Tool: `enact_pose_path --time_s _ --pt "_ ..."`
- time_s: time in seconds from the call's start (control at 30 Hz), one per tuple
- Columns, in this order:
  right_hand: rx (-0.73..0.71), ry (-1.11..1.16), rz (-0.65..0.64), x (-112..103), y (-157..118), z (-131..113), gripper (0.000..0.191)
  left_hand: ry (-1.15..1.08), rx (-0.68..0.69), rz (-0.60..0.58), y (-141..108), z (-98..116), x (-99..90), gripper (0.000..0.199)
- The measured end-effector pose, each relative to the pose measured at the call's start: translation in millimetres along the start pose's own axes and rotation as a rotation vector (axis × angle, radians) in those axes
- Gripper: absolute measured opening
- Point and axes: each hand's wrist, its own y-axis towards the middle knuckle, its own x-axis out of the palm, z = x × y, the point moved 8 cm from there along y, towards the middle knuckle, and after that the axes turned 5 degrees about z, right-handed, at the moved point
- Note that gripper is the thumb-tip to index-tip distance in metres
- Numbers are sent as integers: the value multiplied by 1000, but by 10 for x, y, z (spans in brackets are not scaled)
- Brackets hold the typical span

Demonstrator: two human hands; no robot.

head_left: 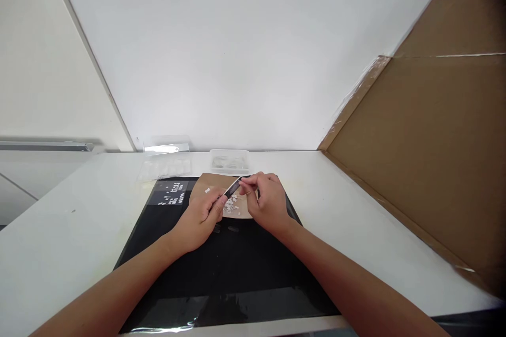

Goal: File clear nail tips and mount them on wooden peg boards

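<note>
My left hand [201, 219] is closed on a narrow dark strip with a white edge [234, 188], thumb on top, the strip slanting up to the right. The fingers of my right hand [269, 200] are pinched together at the strip's upper end; anything small between them is hidden. Beneath both hands lies a brown paper sheet [201, 184] with a heap of small white and clear pieces [231, 204] on it. Two clear slivers, one of them a clear piece [233, 229], rest on the black mat [237, 268] just in front of the paper.
A dark card with rows of small white pieces [171, 193] lies at the mat's far left. Behind stand an open clear compartment case [168, 166] and a shallow translucent box [229, 160] with pale contents. A cardboard panel [427, 142] borders the white table [340, 221] on the right.
</note>
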Motion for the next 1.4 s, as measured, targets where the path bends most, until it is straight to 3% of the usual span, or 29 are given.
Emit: enact_pose_path --time_s 0.1,0.33,0.57,0.83,1.07,1.4 --pt "29 10 11 -30 28 55 8 0 9 -8 -6 3 4 34" --pt "-103 65 -45 32 -38 -158 6 5 -4 -8 -9 -24 -3 32" --pt "22 -8 28 -60 34 49 9 10 3 -14 -14 -22 -1 31" --pt "-107 45 -52 66 -86 -148 5 45 -2 -2 -26 -21 -20 32" --pt "81 -41 39 -55 12 137 9 70 16 -7 -24 21 -12 32" --pt "178 70 33 -69 3 199 12 114 2 23 -25 38 -38 34"
